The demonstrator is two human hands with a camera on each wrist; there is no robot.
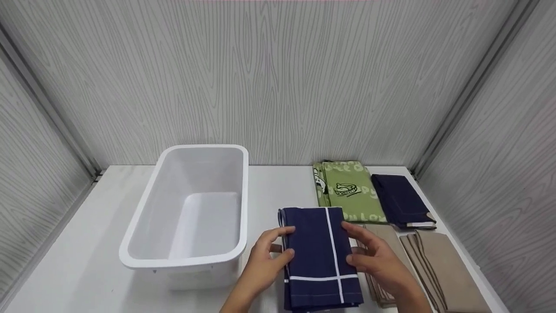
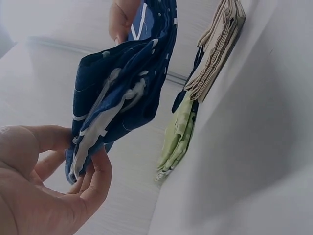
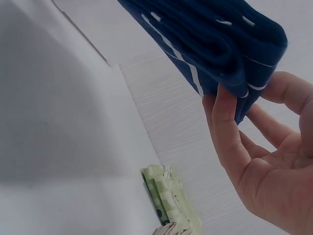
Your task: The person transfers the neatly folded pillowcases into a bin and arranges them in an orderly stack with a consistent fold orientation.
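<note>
while the left hand (image 1: 267, 261) pinches one long side of a folded navy cloth (image 1: 310, 248), the right hand (image 1: 378, 258) has the opposite side, so both sets of fingers are clamped on it, thumbs pressing the fabric. the thing's roughly upright and held up off the white table (image 1: 278, 187), you can tell from the wrist views. two white lines cross near its lower right corner, and the edges look like a bunch of layers.

just past the right hand there's a beige stack (image 1: 389, 234), partly hidden by that arm, with another beige stack (image 1: 454, 269) fanned out right beside it. over on the left sits a big white tub (image 1: 184, 263), near the left hand but not touched.

further back, a green printed cloth (image 1: 354, 193) lies folded next to a dark blue cloth (image 1: 402, 200), and behind everything is a grey wood-grain wall (image 1: 278, 87).
</note>
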